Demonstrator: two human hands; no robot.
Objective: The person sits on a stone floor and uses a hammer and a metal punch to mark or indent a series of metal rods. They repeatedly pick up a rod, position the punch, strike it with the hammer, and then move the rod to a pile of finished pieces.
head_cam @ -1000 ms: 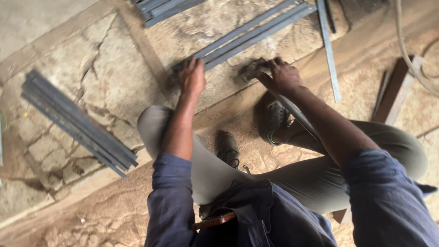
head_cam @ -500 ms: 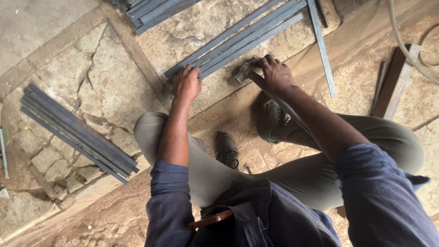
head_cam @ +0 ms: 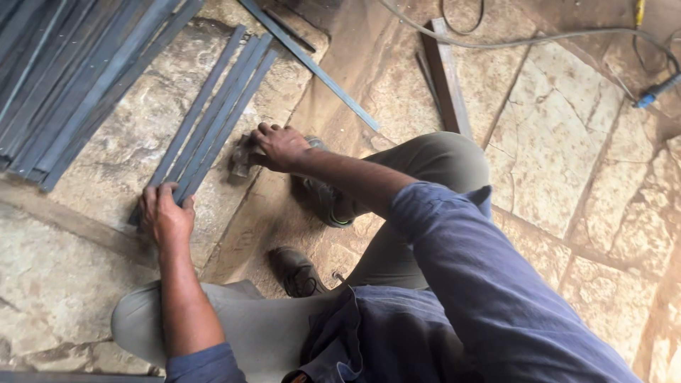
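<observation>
Left hand (head_cam: pixel 164 216) pressing down on bar (head_cam: pixel 206 120) ends, fingers flat together; right hand (head_cam: pixel 280 145) fingers curled around pad (head_cam: pixel 243 154) beside bars.

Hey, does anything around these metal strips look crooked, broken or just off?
One long metal strip lies alone, slanted across the floor, crossing the line of the small bundle that the left hand presses. The stone floor is cracked. Nothing looks spilled.
</observation>
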